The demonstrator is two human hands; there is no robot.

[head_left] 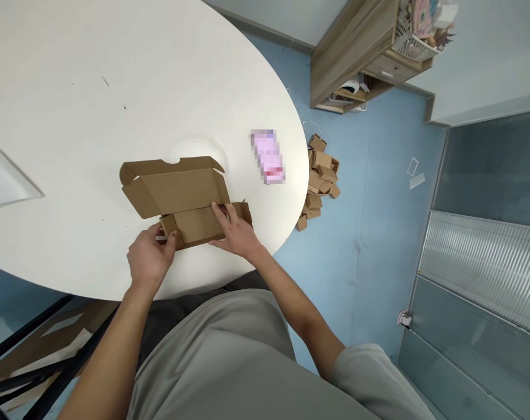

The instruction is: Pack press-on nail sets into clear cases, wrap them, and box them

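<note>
A brown cardboard box (184, 195), partly folded, lies near the front edge of the white table, its lid standing open toward the far side. My left hand (151, 254) pinches the box's left end wall between thumb and fingers. At the other end, my right hand (236, 232) grips the right part of the box, with fingers reaching inside and the thumb along the near wall. The flap on the right side is partly hidden behind that hand. The inside of the box shows bare cardboard.
A pixelated pink item (268, 156) lies on the white table (195, 76) to the right. Several small cardboard boxes (323, 175) are heaped beyond the table's right edge. A white object (6, 178) sits at far left; a wooden cabinet (352, 52) stands by the wall.
</note>
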